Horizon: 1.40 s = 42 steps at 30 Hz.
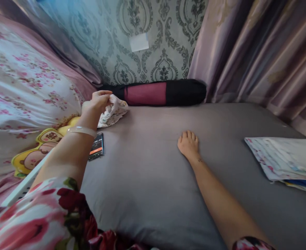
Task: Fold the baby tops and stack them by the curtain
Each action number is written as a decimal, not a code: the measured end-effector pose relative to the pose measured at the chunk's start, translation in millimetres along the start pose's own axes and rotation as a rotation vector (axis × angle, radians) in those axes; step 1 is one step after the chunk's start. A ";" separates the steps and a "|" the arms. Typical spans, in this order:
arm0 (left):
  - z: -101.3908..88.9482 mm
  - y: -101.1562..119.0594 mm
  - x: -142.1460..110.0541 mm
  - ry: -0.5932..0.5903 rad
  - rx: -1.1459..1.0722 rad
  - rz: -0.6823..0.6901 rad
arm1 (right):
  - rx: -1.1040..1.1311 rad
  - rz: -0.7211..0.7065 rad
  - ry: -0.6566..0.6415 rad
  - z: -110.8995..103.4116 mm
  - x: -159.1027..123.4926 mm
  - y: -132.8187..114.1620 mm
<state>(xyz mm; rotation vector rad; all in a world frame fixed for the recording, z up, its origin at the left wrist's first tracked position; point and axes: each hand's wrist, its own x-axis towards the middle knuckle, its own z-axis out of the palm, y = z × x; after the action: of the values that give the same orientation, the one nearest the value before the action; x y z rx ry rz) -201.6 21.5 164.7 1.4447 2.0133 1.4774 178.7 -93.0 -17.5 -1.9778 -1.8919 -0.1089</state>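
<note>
At the far left of the grey bed, my left hand (101, 99) pinches a crumpled white cloth (116, 110) with a small print; its lower part rests on the sheet. Its full shape is hidden in the folds. My right hand (188, 143) lies palm down on the grey sheet (147, 156), fingers stretched forward, holding nothing. Just right of my left forearm lies a phone (97, 146) with its screen lit, partly covered by the arm. A pale bangle (82, 131) is around my left wrist.
A black and dark red bolster-shaped bundle (145, 93) lies along the wall. Folded cloths (285, 158) are stacked at the right. Left stand a yellow cartoon cushion (32, 158), a white rail (25, 182) and a floral curtain (33, 80). Purple curtains (241, 52) hang right.
</note>
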 end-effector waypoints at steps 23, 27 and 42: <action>147.2 123.3 -134.0 -0.542 -0.690 0.355 | 1.067 0.068 -0.063 -39.0 18.5 -31.9; 160.4 136.5 -164.2 -0.690 -0.738 0.390 | 1.209 0.173 -0.112 -34.2 21.9 -30.6; 154.1 110.7 -156.1 -0.447 -0.584 0.188 | 1.580 0.530 -0.106 -90.0 35.6 -1.5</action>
<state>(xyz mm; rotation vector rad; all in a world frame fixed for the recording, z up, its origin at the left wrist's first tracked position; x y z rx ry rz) 39.1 -18.4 136.0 1.5407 1.0920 1.4728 199.5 -89.7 76.9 -1.1453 -0.7500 1.2218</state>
